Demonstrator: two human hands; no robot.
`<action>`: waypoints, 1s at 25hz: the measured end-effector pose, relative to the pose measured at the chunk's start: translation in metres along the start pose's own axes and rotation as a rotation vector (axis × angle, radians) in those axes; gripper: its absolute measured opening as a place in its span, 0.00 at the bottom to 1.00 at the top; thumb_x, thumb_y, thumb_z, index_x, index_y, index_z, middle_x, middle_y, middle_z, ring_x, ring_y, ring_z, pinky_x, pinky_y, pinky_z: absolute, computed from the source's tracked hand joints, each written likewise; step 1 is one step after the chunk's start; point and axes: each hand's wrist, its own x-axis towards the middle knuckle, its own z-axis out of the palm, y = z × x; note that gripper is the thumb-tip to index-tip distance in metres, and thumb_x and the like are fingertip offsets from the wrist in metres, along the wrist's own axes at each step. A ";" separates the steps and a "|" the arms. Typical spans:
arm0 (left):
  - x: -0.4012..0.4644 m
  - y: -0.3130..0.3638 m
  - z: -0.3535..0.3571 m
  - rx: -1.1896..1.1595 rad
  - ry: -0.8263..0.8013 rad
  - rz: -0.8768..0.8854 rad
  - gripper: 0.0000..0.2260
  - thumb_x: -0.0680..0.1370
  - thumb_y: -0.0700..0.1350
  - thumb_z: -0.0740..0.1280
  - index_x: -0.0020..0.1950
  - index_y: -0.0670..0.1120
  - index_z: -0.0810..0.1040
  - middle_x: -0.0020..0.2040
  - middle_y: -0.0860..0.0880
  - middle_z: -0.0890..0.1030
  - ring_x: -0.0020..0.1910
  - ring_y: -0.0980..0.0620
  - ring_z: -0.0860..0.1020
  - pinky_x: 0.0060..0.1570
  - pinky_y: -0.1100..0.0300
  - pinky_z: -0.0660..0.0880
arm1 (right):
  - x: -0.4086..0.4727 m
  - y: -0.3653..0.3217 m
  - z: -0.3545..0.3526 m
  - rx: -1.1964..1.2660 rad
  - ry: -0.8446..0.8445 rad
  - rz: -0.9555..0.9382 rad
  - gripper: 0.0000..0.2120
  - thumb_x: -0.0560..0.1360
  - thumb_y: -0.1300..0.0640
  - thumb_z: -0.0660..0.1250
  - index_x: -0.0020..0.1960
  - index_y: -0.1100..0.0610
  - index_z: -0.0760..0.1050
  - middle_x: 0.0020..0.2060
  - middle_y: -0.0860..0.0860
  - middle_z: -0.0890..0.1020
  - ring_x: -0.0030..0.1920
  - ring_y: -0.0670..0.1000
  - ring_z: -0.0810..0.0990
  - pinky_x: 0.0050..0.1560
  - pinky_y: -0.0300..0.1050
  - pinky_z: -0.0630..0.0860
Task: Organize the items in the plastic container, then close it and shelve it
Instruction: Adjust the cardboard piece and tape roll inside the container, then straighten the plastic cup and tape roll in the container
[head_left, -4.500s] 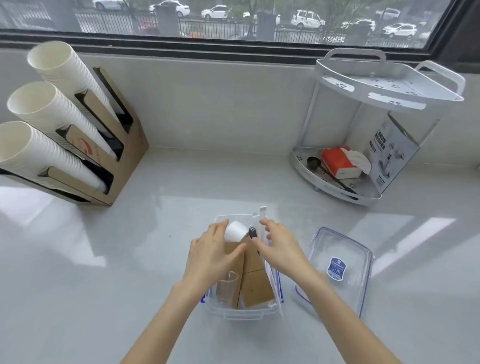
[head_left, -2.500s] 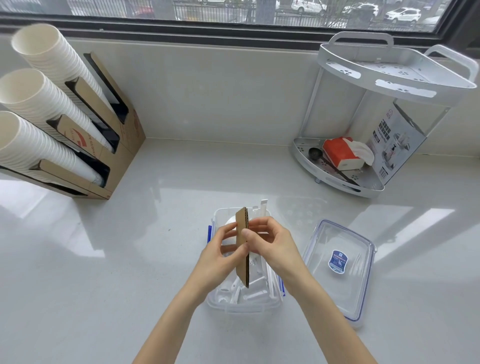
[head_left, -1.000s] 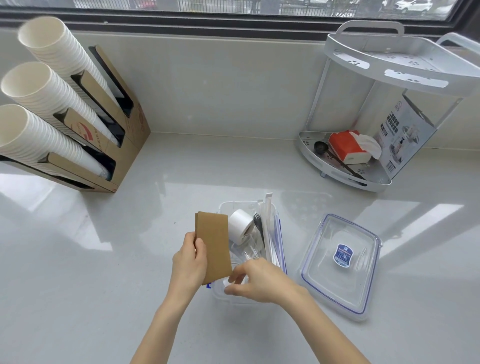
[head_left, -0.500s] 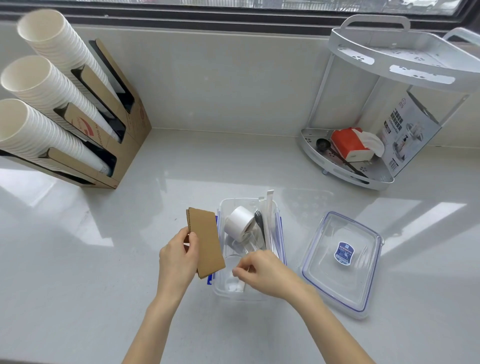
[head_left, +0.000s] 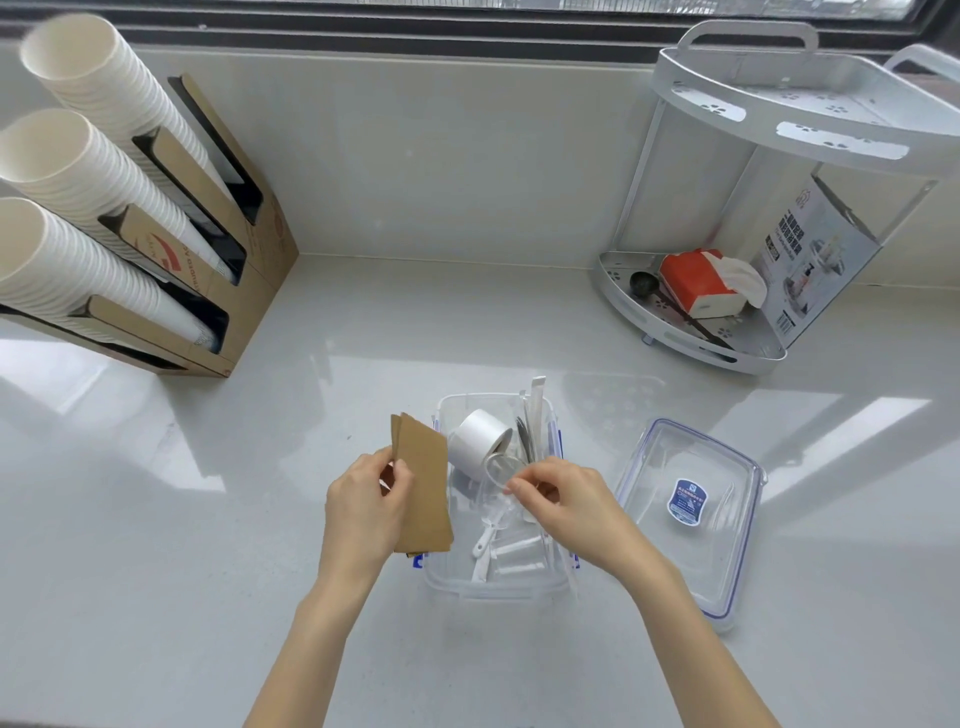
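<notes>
head view looks steeply down, close over the counter (head_left: 156, 519); faces the window wall

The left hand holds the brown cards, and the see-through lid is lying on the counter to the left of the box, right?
Not quite. In the head view the left hand does hold the brown cards, but the lid lies on the counter to the right of the box.

A glossy pale grey countertop (head_left: 156, 519) runs back to a low wall of the same colour (head_left: 441, 171), topped by a dark window frame (head_left: 467, 26). Soft daylight pools in bright patches on the counter (strongest at the far left and right). A cardboard dispenser (head_left: 249, 270) of stacked paper cups (head_left: 78, 156) stands at left; a white two-tier corner rack (head_left: 810, 114) stands at right.
</notes>
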 end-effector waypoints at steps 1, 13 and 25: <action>-0.002 -0.001 0.004 0.040 -0.034 0.003 0.10 0.76 0.41 0.58 0.39 0.38 0.75 0.36 0.42 0.76 0.36 0.43 0.72 0.36 0.55 0.66 | 0.000 0.000 -0.002 0.024 0.015 0.002 0.09 0.75 0.50 0.62 0.41 0.51 0.79 0.37 0.45 0.75 0.36 0.39 0.73 0.38 0.26 0.68; -0.016 -0.003 0.043 0.535 -0.132 0.127 0.21 0.78 0.47 0.53 0.72 0.51 0.57 0.53 0.45 0.72 0.51 0.45 0.71 0.37 0.55 0.67 | -0.005 0.000 0.000 0.102 0.064 -0.023 0.05 0.73 0.56 0.66 0.46 0.54 0.79 0.41 0.48 0.77 0.37 0.39 0.75 0.40 0.23 0.69; -0.012 -0.022 0.050 0.596 -0.282 0.116 0.25 0.79 0.54 0.46 0.73 0.54 0.40 0.77 0.45 0.42 0.75 0.46 0.41 0.72 0.44 0.40 | -0.005 0.001 -0.009 0.213 0.212 -0.028 0.12 0.73 0.59 0.65 0.35 0.43 0.74 0.38 0.44 0.77 0.36 0.34 0.75 0.39 0.22 0.69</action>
